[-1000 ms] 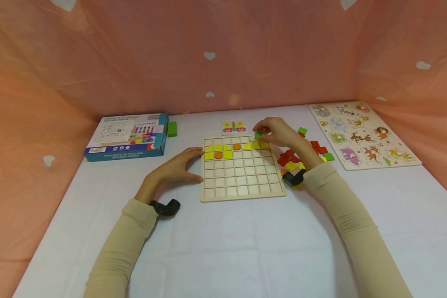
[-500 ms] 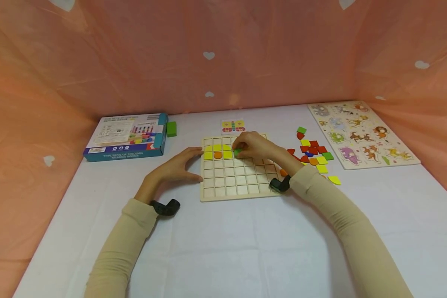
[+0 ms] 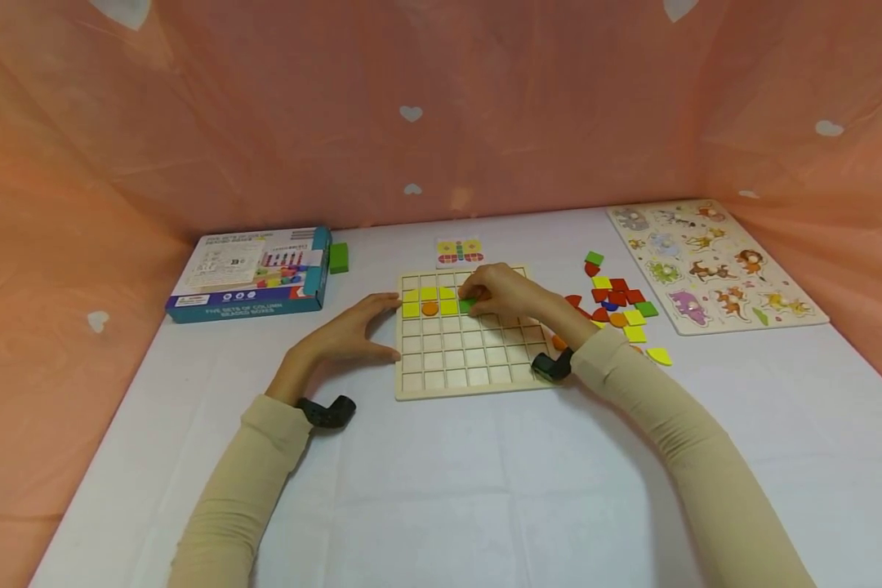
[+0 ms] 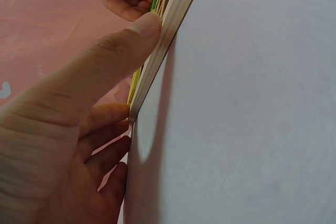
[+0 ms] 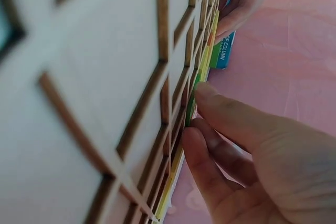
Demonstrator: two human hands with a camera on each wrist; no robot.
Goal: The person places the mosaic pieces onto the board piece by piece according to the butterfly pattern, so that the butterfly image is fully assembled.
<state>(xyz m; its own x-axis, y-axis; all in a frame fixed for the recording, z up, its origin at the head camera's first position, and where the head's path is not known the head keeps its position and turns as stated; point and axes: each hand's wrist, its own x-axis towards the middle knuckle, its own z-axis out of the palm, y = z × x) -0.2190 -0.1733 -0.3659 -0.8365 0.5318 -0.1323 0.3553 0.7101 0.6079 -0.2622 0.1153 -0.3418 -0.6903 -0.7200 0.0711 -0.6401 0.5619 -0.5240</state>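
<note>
A wooden grid board [image 3: 478, 356] lies on the white cloth, with yellow tiles [image 3: 429, 293] and an orange round tile [image 3: 429, 309] in its far left cells. My right hand [image 3: 505, 291] pinches a green square tile [image 3: 467, 305] low over a cell just right of the yellow ones. In the right wrist view, thumb and fingertips meet at the green tile's edge [image 5: 192, 106]. My left hand [image 3: 349, 328] is spread at the board's left side, thumb [image 4: 144, 27] and fingertips touching the edge. Part of the far row hides behind my right hand.
Loose red, yellow, green, orange and blue tiles [image 3: 619, 299] lie right of the board. A butterfly pattern card [image 3: 459, 252] sits behind it. An animal puzzle board [image 3: 713, 265] is at the far right. A boxed toy set [image 3: 250, 273] and a green block [image 3: 339, 258] stand left.
My right hand has moved left across the board with the green tile, from the far right cells to beside the left yellow tiles, and lowered it. My left hand stays at the edge.
</note>
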